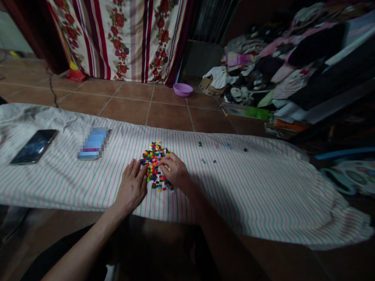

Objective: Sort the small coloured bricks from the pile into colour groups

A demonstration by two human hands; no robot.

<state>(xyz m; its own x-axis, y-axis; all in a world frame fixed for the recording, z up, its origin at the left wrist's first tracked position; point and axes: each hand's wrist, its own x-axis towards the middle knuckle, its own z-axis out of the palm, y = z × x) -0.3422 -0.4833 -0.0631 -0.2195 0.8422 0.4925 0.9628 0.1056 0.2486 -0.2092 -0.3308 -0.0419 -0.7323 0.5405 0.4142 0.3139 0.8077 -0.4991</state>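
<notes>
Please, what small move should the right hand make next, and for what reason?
Probably the right hand should take something green from the colourful pile and set it beside the separate green pieces. It is at the pile, which shows green among mixed colours; the green pieces and blue pieces lie in separate spots further right.

On the cloth-covered counter (264, 187), a pile of pieces (154, 155) lies between the left hand (133, 182) and right hand (175, 171). Left of it lies one phone (92, 144), farther left a second phone (34, 147); loose pieces (228, 145) lie to the right. Behind, on the floor (126, 102), stands a bowl (183, 90), the curtain (133, 39) to its left, a clothes heap (283, 57) right.
</notes>
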